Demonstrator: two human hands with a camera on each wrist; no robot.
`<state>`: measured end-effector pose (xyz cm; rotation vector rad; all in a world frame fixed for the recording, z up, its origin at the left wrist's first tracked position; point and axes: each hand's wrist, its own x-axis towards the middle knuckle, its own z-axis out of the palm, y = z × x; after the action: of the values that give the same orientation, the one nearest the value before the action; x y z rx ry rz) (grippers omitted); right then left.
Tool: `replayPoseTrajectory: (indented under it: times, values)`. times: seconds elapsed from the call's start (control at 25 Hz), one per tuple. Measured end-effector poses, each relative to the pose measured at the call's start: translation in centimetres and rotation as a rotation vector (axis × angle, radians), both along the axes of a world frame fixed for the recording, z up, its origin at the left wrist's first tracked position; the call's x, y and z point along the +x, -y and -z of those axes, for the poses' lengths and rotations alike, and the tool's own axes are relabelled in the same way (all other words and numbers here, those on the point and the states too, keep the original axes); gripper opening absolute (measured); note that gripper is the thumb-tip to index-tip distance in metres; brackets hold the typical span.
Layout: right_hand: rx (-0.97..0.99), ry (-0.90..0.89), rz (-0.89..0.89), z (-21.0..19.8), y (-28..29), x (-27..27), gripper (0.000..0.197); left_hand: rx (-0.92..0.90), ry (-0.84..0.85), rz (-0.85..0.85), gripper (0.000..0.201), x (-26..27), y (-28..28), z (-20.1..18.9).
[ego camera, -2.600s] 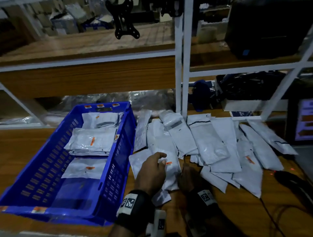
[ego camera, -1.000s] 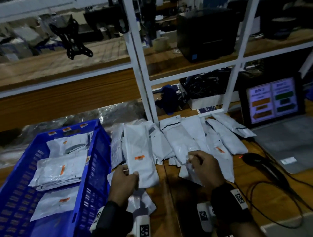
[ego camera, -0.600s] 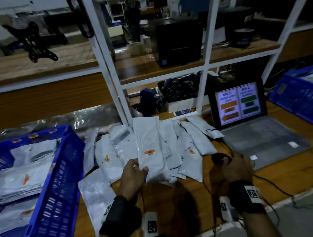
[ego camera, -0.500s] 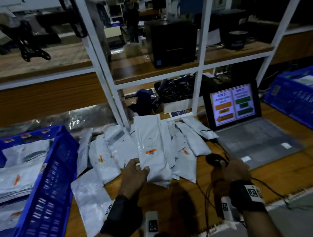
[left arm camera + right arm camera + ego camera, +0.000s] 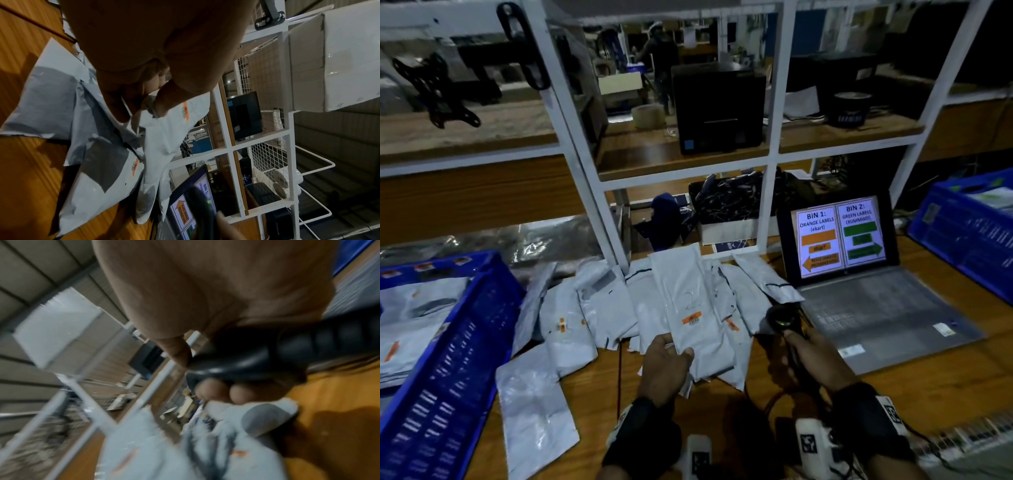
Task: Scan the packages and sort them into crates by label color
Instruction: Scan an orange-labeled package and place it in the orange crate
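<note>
Orange-labelled package (image 5: pixel 690 310) up for scanning, sort partly done.
Your left hand (image 5: pixel 666 365) pinches its near edge above the tabletop (image 5: pixel 722 411); your right hand (image 5: pixel 813 359) grips the scanner (image 5: pixel 781 318) just right of it. Several packages fill the left crate (image 5: pixel 448 359); roughly a dozen wait in the pile (image 5: pixel 599 308).

Your left hand (image 5: pixel 666 365) pinches the near end of a white mailer (image 5: pixel 690 318), its orange barcode label (image 5: pixel 691 318) facing up. At 3 o'clock of it, your right hand (image 5: pixel 816 363) grips a black handheld scanner (image 5: pixel 780 320), head toward the label. More mailers (image 5: pixel 599 308) fan across the wooden bench (image 5: pixel 774 404) behind. A blue crate (image 5: pixel 448 359) holding orange-labelled mailers sits at 9 o'clock. At 2 o'clock, a laptop (image 5: pixel 876 308) shows bin colours; another blue crate (image 5: pixel 962 233) lies beyond.
</note>
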<state>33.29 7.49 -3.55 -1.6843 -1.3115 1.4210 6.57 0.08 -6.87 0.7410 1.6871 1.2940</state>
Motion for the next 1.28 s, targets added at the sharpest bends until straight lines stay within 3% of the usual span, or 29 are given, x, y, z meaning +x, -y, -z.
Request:
replayPoseTrajectory:
  times: [0.12, 0.28, 0.44, 0.8, 1.04, 1.2, 1.28]
  values:
    - [0.006, -0.071, -0.082, -2.3, 1.6, -2.8, 0.051, -0.015, 0.014, -0.001, 0.033, 0.2, -0.2, 0.3]
    - [0.018, -0.111, -0.284, -3.3, 4.1, -5.5, 0.061, -0.03, -0.019, 0.012, 0.03, 0.3, 0.1, 0.4]
    - [0.028, -0.116, -0.281, -3.9, 5.0, -6.8, 0.05, -0.03, -0.077, 0.013, 0.027, 0.4, 0.7, 0.1]
    - [0.017, -0.099, -0.304, -4.2, 5.8, -7.9, 0.048, -0.041, -0.132, 0.02, 0.03, 0.5, 1.7, -0.5]
    - [0.022, -0.119, -0.269, -3.8, 5.6, -7.3, 0.045, -0.02, -0.087, 0.006, 0.03, 0.9, 2.1, -0.6]
    - [0.105, -0.048, -0.092, -1.7, 4.0, -5.3, 0.044, -0.011, -0.045, -0.018, 0.032, 1.0, 2.1, -0.1]
    - [0.127, 0.048, 0.006, -0.3, 3.1, -4.0, 0.035, -0.002, -0.04, -0.024, 0.033, 1.0, 2.1, 0.1]
